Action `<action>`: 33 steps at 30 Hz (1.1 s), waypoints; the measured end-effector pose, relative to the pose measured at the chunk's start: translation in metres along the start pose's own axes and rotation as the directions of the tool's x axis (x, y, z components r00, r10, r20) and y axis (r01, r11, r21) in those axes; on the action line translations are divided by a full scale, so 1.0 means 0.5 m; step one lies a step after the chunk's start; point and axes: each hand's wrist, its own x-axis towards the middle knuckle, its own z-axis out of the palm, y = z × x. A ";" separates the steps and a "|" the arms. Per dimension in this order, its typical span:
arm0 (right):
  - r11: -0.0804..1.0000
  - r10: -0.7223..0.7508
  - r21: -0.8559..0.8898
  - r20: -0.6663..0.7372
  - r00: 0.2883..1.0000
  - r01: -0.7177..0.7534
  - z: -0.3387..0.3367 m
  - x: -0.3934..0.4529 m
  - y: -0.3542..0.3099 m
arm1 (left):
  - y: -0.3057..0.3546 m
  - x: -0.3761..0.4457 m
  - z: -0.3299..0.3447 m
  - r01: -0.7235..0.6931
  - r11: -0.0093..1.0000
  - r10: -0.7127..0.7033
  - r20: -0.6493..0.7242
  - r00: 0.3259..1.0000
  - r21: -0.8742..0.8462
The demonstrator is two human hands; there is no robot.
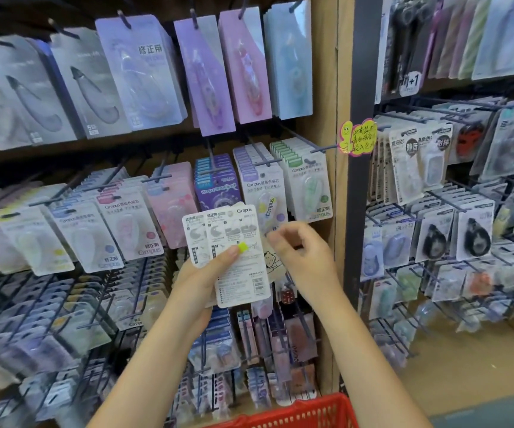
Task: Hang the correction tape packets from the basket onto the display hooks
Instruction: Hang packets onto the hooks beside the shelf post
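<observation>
Left hand [201, 273] grips fanned packets [237, 251] mid-frame; right hand [299, 251], loosely curled, holds nothing; one could slip toward the basket [296, 412].

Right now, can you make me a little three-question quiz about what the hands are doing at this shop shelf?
1. True or false: the left hand holds a fanned stack of correction tape packets, backs facing the camera.
2. Which colour is the basket at the bottom edge? A) blue B) red C) green
3. Fill in: the right hand sits beside the packets, fingers curled near their ______ edge.

Key
1. True; the thumb presses on the stack's front.
2. B, red.
3. Right; whether it pinches a packet is too blurred to tell.
</observation>
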 end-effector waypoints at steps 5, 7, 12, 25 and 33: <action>0.993 0.107 -0.071 0.130 0.986 -0.099 0.020 -0.044 0.012 | -0.016 -0.012 0.010 0.037 0.999 -0.037 0.028 0.999 -0.006; 0.991 0.136 -0.008 0.133 0.982 -0.136 0.018 -0.048 0.014 | -0.024 -0.020 0.005 0.043 0.999 -0.043 0.027 0.999 -0.004; 0.975 0.168 0.148 -0.006 0.986 -0.165 0.018 -0.052 0.017 | -0.042 -0.042 -0.034 0.046 0.997 -0.049 -0.058 0.997 -0.058; 0.999 -0.027 -0.041 0.069 0.997 0.029 0.112 -0.109 0.020 | -0.043 -0.075 -0.054 0.016 0.999 -0.023 -0.153 0.988 -0.049; 0.995 -0.100 0.010 0.107 0.989 0.099 0.108 -0.114 0.027 | -0.056 -0.065 -0.074 -0.016 0.999 0.005 -0.227 0.974 -0.044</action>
